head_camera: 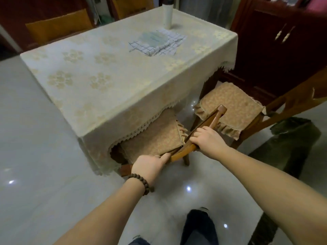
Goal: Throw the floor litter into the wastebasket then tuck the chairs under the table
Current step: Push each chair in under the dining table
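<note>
Gripping the curved top rail of a brown wooden chair (pixel 203 126) with cushioned seat half under the cream-clothed table's (pixel 113 82) near edge, left hand (pixel 150 167) and right hand (pixel 207 138) both clenched on it, second cushioned chair (pixel 230 106) standing out at the right corner.

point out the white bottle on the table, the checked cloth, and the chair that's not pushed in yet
Tall white cylindrical bottle (pixel 167 15), head view, on its white body.
White cloth with dark grid checks (pixel 169 47), head view, on its near right part.
Wooden chair with tan ruffled cushion (pixel 230 105), head view, on the cushion's middle.
</note>
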